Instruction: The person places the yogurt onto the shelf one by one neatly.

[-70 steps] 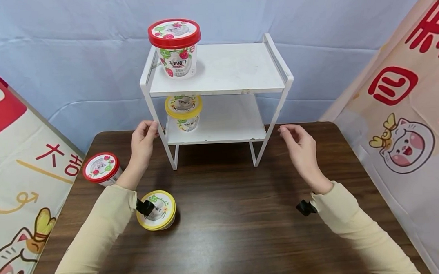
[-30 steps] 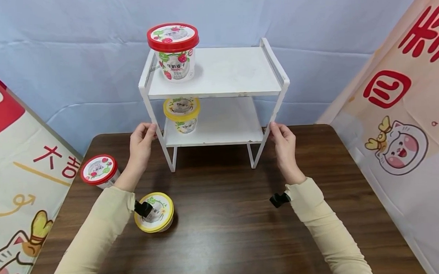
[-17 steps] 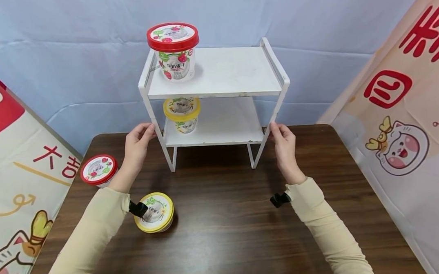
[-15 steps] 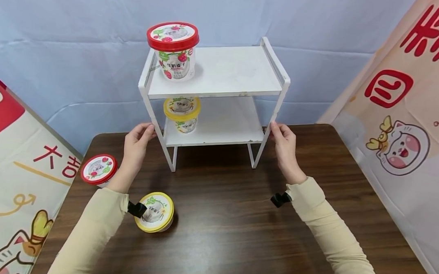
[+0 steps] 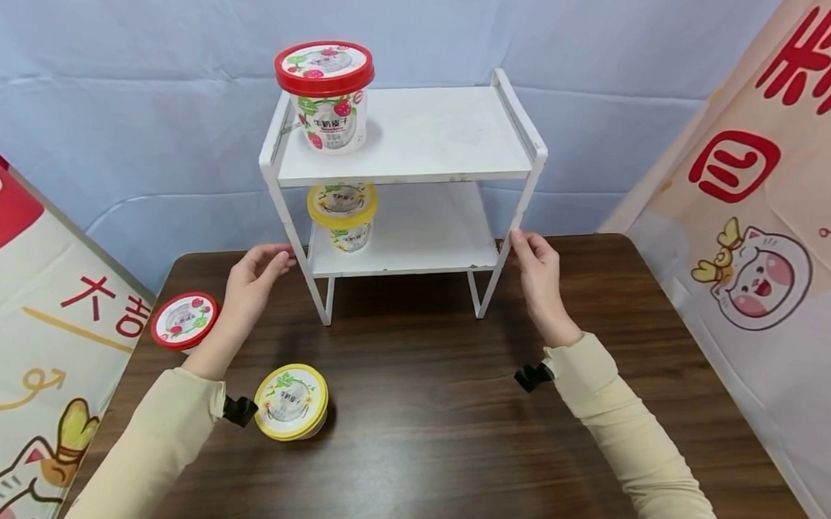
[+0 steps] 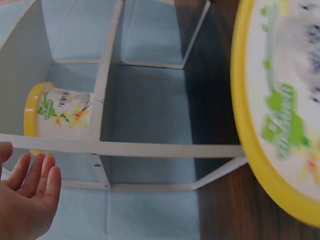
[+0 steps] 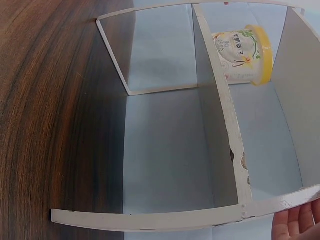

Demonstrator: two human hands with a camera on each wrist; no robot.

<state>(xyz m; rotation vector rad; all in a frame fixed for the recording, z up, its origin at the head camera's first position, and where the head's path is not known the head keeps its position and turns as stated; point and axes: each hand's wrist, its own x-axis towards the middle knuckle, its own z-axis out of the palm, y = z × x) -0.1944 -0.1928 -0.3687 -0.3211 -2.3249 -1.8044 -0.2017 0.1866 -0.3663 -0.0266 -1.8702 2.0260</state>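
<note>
Shelf [image 5: 438,131] stands upper middle in the head view, white, two boards, feet on the dark wood table [image 5: 424,460]. Top board has a red-lidded tub [image 5: 332,112] at its left end, with decent room from there to the right rail. Lower board's the same deal: yellow-lidded tub [image 5: 344,216] at the left, space running right. Right hand [image 5: 540,281] pinches the right post around lower-board height, thumb in front, fingers behind. Left hand [image 5: 249,281] is right beside the left post, fingers loosely curved, holding nothing; can't tell if it's touching. Forearms angle in from the lower left and lower right. Another yellow-lidded tub [image 5: 292,403] sits on the table near the left wrist, and a second red-lidded tub [image 5: 184,320] is up and left of it, near the table's left edge.
</note>
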